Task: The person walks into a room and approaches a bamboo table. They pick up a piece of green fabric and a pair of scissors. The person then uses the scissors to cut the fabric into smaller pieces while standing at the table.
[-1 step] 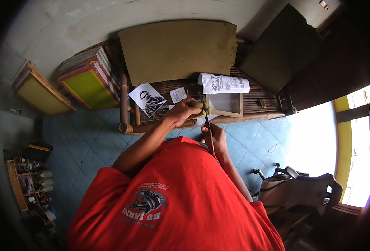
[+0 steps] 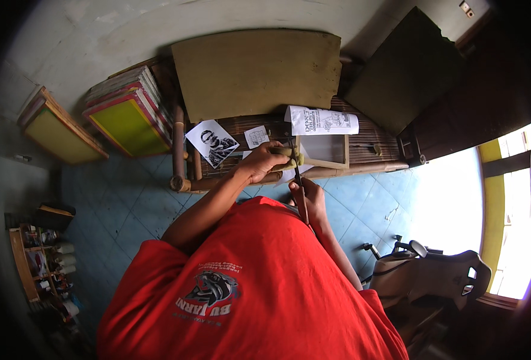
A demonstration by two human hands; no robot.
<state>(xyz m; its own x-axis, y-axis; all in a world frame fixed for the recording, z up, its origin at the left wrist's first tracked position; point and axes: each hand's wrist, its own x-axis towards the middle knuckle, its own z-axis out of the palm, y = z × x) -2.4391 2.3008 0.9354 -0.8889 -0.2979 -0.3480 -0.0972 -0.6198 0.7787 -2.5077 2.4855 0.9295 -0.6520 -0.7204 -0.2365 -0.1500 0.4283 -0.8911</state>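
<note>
My left hand (image 2: 264, 162) is closed on a yellow-green, sponge-like piece (image 2: 294, 161) just in front of the bench. In my right hand (image 2: 311, 198) is a long, narrow, dark blade-like tool (image 2: 303, 207). Its brownish end points back toward my red shirt. The tool's thin far end lies across the yellow-green piece, beside my left fingertips. Whether it cuts in or only touches, I cannot tell. Close to both hands, a wooden frame with pale mesh (image 2: 322, 149) lies on the bamboo bench (image 2: 253, 124).
On the bench lie a portrait print (image 2: 211, 143), a small drawing (image 2: 256, 137) and a curled printed sheet (image 2: 324, 121). Large brown boards (image 2: 256, 72) lean behind. Stacked framed screens (image 2: 124, 123) stand at left. An office chair (image 2: 430, 276) is at right, on blue floor tiles (image 2: 127, 192).
</note>
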